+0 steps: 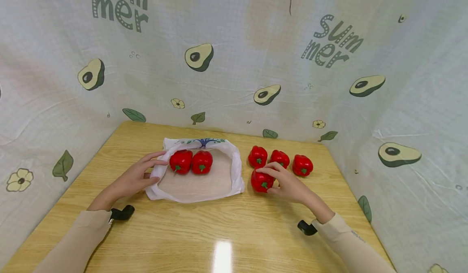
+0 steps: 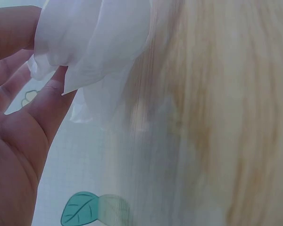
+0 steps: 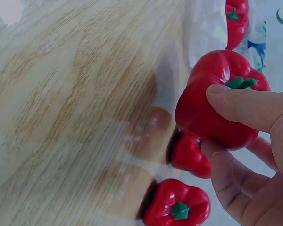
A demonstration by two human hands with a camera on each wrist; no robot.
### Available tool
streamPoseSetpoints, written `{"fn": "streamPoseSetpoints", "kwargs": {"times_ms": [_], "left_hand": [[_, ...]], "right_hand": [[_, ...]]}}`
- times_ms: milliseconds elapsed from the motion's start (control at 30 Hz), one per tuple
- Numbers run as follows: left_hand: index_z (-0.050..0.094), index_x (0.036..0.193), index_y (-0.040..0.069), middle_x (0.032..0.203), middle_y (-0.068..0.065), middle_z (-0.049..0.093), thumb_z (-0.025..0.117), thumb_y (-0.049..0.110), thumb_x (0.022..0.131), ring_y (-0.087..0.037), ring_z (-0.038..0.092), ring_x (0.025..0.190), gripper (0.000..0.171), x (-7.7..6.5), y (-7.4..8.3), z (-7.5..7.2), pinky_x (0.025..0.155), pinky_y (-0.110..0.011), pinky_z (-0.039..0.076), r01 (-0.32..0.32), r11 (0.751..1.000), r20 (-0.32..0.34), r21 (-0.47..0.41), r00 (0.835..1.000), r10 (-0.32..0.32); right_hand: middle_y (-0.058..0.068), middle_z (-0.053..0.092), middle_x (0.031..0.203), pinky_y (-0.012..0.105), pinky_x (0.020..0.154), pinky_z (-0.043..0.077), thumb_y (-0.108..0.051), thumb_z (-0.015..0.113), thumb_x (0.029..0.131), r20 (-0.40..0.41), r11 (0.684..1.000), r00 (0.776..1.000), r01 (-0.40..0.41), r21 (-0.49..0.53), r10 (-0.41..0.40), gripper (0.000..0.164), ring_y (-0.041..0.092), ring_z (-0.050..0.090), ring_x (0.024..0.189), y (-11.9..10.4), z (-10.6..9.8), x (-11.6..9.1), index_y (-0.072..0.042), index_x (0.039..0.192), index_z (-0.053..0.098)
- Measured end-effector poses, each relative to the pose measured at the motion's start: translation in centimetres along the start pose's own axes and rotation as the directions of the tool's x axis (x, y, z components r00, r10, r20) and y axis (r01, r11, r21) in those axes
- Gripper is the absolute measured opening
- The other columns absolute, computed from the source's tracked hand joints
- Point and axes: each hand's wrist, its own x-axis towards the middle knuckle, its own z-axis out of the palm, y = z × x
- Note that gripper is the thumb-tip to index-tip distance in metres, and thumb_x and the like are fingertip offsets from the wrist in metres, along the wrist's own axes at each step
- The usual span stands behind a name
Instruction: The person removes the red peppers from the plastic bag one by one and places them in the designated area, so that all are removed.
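From the head, two red peppers (image 1: 202, 162) sit inside the white bag (image 1: 237, 175) beside the left hand (image 1: 138, 177); four are outside: one pepper (image 1: 258, 182) in the right hand (image 1: 289, 184), three others (image 1: 302, 165) beyond it on the bench (image 1: 175, 236). Left wrist: fingers pinch the bag's edge. Right wrist: thumb and fingers grip the pepper.

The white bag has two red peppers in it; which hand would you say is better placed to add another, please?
Probably the right hand: it grips a red pepper beside the bag, while the left hand holds the bag's opposite edge.
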Motion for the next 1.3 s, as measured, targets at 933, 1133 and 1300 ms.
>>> {"fn": "streamPoseSetpoints", "kwargs": {"times_ms": [933,1133,1300], "left_hand": [[0.065,0.142,0.004,0.170,-0.014,0.032,0.077,-0.004,0.094,-0.038,0.045,0.142,0.051,-0.1,-0.1,0.0,0.091,-0.017,0.056,-0.017,1.000,-0.002,-0.001,1.000,0.017],[0.065,0.142,0.004,0.170,-0.015,0.032,0.077,-0.004,0.094,-0.040,0.044,0.143,0.051,-0.1,-0.1,0.0,0.091,-0.017,0.055,-0.015,1.000,-0.001,0.001,1.000,0.015],[0.065,0.142,0.004,0.170,-0.016,0.032,0.077,-0.005,0.093,-0.042,0.043,0.144,0.051,-0.2,-0.1,0.0,0.091,-0.016,0.054,-0.023,1.000,0.000,-0.005,1.000,0.023]], "right_hand": [[0.009,0.055,0.146,0.031,0.084,0.060,-0.005,0.087,0.087,-0.004,0.996,0.999,0.039,-0.080,-0.040,0.071,0.021,0.066,0.107,1.1,1.4,-0.4,-0.019,0.151,0.059],[0.010,0.054,0.147,0.032,0.084,0.060,-0.005,0.087,0.088,-0.004,0.996,0.999,0.033,-0.079,-0.034,0.071,0.019,0.065,0.104,1.0,1.6,-0.4,-0.019,0.152,0.059],[0.010,0.053,0.146,0.034,0.082,0.061,-0.003,0.086,0.088,-0.007,0.997,0.999,0.037,-0.069,-0.037,0.072,0.018,0.064,0.102,1.1,2.0,-0.3,-0.019,0.153,0.058]]}}
